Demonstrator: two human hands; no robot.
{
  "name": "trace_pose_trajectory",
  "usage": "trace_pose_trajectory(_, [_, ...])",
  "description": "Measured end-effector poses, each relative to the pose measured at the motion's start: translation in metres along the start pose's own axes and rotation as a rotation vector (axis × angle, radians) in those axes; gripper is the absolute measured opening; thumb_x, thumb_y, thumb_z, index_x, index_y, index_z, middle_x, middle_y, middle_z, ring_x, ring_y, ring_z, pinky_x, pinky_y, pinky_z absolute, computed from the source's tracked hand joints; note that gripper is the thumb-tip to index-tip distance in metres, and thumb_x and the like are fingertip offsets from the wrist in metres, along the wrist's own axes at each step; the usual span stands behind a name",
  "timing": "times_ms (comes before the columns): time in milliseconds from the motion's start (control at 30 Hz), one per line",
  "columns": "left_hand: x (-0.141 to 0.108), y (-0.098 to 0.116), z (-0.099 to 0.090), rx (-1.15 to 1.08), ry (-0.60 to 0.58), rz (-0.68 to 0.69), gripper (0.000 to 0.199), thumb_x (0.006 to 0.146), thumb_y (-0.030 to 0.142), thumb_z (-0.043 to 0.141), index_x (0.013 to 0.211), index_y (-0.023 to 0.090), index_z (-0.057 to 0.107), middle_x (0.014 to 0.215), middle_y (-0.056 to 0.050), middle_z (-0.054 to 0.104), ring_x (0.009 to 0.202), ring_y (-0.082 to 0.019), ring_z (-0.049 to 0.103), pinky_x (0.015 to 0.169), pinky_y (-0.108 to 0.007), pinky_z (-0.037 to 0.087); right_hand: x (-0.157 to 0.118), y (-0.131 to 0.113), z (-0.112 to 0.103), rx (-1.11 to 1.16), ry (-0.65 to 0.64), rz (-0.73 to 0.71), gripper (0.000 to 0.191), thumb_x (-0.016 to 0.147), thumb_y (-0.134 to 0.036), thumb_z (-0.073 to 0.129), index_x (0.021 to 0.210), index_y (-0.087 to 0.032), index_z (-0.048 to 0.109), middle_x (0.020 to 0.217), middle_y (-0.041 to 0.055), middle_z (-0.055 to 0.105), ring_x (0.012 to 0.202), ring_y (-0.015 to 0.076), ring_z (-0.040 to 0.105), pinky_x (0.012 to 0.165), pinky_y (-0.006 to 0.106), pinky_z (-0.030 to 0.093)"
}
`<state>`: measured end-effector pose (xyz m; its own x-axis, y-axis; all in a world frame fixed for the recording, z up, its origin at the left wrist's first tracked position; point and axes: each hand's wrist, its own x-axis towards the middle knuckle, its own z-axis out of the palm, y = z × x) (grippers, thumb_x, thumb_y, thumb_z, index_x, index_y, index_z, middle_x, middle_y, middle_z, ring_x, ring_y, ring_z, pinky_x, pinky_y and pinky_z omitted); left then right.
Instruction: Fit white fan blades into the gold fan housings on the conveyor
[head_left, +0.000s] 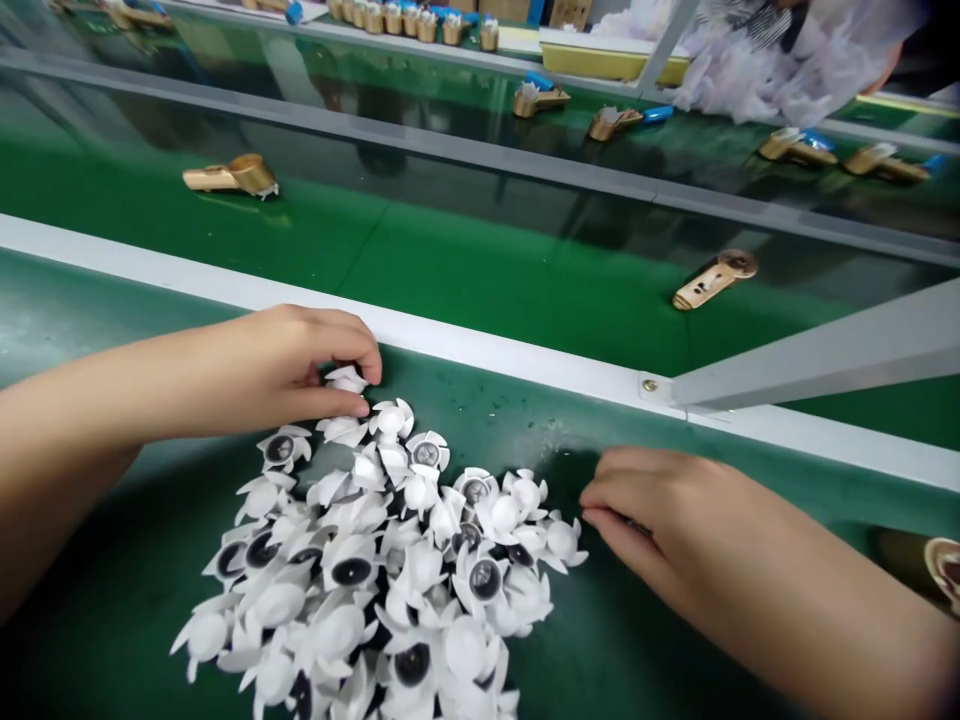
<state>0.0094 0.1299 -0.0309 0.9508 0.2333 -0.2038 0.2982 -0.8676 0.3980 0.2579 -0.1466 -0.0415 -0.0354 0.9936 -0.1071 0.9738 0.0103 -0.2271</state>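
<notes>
A heap of small white plastic fan wheels (341, 630) with curved blades lies on the dark green worktop, some showing a dark round hub. At the heap's far left edge, my left hand (300, 360) has its thumb and fingers around one small white fan wheel (346, 379). Just right of the heap, my right hand (660, 510) is closed, thumb pressed to the fingertips. What it pinches, if anything, is hidden. Its fingertips are close to the wheels at the heap's right side but apart from them.
Beyond the white edge rail (487, 350) runs a green conveyor belt (465, 270). Gold-coloured housings with handles (232, 177) lie on it. A slanting grey post (825, 345) stands at right. A dark cylindrical part (907, 560) sits near my right forearm. Farther back are more housings (615, 122).
</notes>
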Motion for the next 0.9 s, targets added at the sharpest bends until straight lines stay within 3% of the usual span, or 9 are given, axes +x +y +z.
trace_pose_trajectory(100, [0.004,0.01,0.013,-0.025,0.243,-0.063,0.011,0.085,0.03,0.067,0.089,0.02,0.066,0.093,0.0,0.068,0.07,-0.011,0.057,0.062,-0.02,0.049,-0.001,-0.008,0.003,-0.016,-0.03,0.002,0.027,0.086,-0.011,0.053,0.062,-0.023,0.055,0.065,0.0007,0.058,0.052,0.0144,0.053,0.055,0.03,0.043])
trace_pose_trajectory(200, [0.025,0.024,0.027,-0.186,0.414,0.002,0.012,0.081,0.028,0.071,0.088,0.02,0.067,0.102,-0.003,0.066,0.085,-0.015,0.062,0.071,-0.024,0.055,-0.001,-0.016,0.007,-0.105,-0.016,-0.005,0.029,0.073,0.001,0.054,0.058,-0.024,0.05,0.063,0.0009,0.056,0.05,0.0168,0.052,0.051,0.033,0.04])
trace_pose_trajectory(267, [0.042,0.032,0.034,-0.309,0.381,0.111,0.018,0.077,0.026,0.075,0.092,0.019,0.069,0.11,-0.006,0.064,0.095,-0.017,0.064,0.079,-0.026,0.056,0.002,-0.02,0.008,-0.182,-0.026,-0.015,0.031,0.063,0.005,0.055,0.057,-0.024,0.048,0.062,0.0009,0.054,0.049,0.0188,0.052,0.049,0.034,0.037])
trace_pose_trajectory(333, [0.055,0.036,0.037,-0.393,0.261,0.238,0.016,0.076,0.022,0.076,0.091,0.019,0.072,0.113,-0.006,0.065,0.099,-0.017,0.066,0.087,-0.028,0.054,0.006,-0.021,0.009,-0.24,-0.041,-0.025,0.033,0.06,0.007,0.057,0.057,-0.025,0.048,0.061,0.0007,0.054,0.049,0.02,0.052,0.048,0.035,0.037])
trace_pose_trajectory(400, [0.061,0.037,0.036,-0.442,0.149,0.342,0.013,0.079,0.02,0.075,0.092,0.021,0.073,0.117,-0.005,0.067,0.105,-0.017,0.066,0.095,-0.028,0.051,0.009,-0.019,0.008,-0.246,-0.051,-0.018,0.031,0.064,0.004,0.059,0.058,-0.025,0.048,0.061,0.0003,0.054,0.048,0.0195,0.052,0.047,0.034,0.037])
trace_pose_trajectory(467, [0.061,0.034,0.034,-0.478,0.118,0.389,0.024,0.078,0.02,0.076,0.101,0.024,0.073,0.123,-0.006,0.067,0.114,-0.019,0.063,0.101,-0.03,0.048,0.011,-0.014,0.004,-0.184,-0.064,0.023,0.028,0.07,-0.001,0.06,0.06,-0.024,0.048,0.061,-0.0012,0.053,0.047,0.017,0.05,0.046,0.032,0.036])
trace_pose_trajectory(600, [0.057,0.026,0.033,-0.43,0.209,0.361,0.057,0.068,0.029,0.085,0.121,0.023,0.065,0.126,-0.008,0.065,0.119,-0.023,0.059,0.103,-0.034,0.045,0.022,-0.01,-0.012,0.107,0.009,0.078,0.018,0.081,-0.012,0.058,0.068,-0.023,0.051,0.064,-0.0045,0.053,0.05,0.0113,0.049,0.047,0.026,0.037])
trace_pose_trajectory(733, [0.062,0.021,0.039,-0.406,0.231,0.279,0.057,0.07,0.027,0.082,0.123,0.022,0.061,0.106,-0.002,0.075,0.105,-0.02,0.065,0.093,-0.033,0.046,0.06,-0.022,-0.023,0.242,0.224,0.0,0.012,0.086,-0.015,0.053,0.077,-0.022,0.053,0.074,-0.0015,0.057,0.063,0.0119,0.053,0.056,0.024,0.041])
trace_pose_trajectory(900, [0.064,0.022,0.045,-0.477,0.253,0.205,0.057,0.069,0.018,0.078,0.122,0.022,0.058,0.103,0.001,0.078,0.101,-0.02,0.067,0.09,-0.033,0.046,0.103,-0.034,-0.004,0.219,0.188,-0.127,0.013,0.09,-0.011,0.053,0.082,-0.018,0.059,0.082,0.0029,0.061,0.074,0.0139,0.058,0.066,0.026,0.046])
